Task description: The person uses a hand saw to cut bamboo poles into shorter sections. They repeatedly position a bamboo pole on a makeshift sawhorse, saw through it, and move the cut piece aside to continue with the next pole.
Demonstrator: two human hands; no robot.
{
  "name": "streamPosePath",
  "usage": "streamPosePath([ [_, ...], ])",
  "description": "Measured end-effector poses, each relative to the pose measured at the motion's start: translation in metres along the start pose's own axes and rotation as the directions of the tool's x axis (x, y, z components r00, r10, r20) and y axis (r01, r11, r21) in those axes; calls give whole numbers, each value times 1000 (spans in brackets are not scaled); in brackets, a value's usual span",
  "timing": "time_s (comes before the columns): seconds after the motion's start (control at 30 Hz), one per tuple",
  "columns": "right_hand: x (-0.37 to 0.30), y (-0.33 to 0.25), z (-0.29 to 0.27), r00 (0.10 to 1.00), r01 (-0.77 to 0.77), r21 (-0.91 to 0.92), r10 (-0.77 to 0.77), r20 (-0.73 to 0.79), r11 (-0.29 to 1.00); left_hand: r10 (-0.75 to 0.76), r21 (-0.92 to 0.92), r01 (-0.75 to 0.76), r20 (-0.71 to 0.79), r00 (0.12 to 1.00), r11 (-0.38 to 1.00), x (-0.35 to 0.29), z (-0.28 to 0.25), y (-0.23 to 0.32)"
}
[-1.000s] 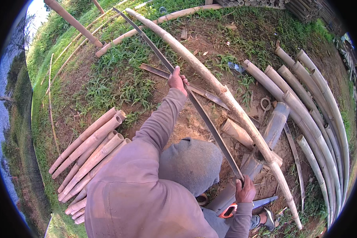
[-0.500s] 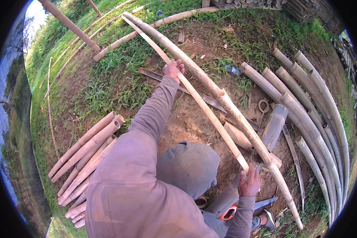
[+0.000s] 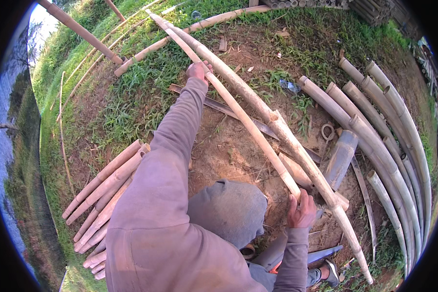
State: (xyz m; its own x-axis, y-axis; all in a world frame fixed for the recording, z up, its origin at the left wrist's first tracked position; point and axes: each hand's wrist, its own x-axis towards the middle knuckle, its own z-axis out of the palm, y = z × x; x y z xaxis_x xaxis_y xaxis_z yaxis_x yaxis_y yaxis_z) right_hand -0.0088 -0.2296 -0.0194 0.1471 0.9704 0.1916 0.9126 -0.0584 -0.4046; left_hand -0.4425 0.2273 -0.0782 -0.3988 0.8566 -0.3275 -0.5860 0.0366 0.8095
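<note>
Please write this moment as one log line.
left hand: grips bamboo strip, far half; right hand: holds its near end; right of strip: bamboo pole

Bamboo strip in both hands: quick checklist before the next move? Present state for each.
1. Left hand gripping the bamboo strip: ok, fingers wrapped around it.
2. Right hand on the strip's near end: ok, thumb and fingers on it.
3. Strip free of the long bamboo pole: cannot tell, they overlap in view toward the far end.
4. Hands protected: not ok, both bare.
5. Saw blade away from both hands: ok, below the right hand in view.
</note>
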Motion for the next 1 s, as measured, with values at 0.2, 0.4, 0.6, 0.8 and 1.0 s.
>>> streamPosePath([
  [0.2, 9, 5, 2, 1000, 0, -36, 0, 10, 999, -15, 53, 16, -31, 999, 998, 16, -1, -18],
  [0.4, 13, 13, 2, 1000, 16, -66, -17, -13, 998, -12, 100, 14, -20, 1000, 995, 6, 4, -19],
  [0.6, 23, 23, -2, 1000, 13, -68, -14, -7, 998, -15, 130, 17, -18, 1000, 991, 2, 8, -20],
  [0.8, 42, 46, -18, 1000, -15, -29, 15, 4, 999, 20, 369, 24, -114, 993, 929, -5, 45, -27],
  [1.0, 72, 74, -5, 998, -61, -143, 64, 13, 988, 446, 377, -926, 830, 336, -3, -100, 56, -64],
])
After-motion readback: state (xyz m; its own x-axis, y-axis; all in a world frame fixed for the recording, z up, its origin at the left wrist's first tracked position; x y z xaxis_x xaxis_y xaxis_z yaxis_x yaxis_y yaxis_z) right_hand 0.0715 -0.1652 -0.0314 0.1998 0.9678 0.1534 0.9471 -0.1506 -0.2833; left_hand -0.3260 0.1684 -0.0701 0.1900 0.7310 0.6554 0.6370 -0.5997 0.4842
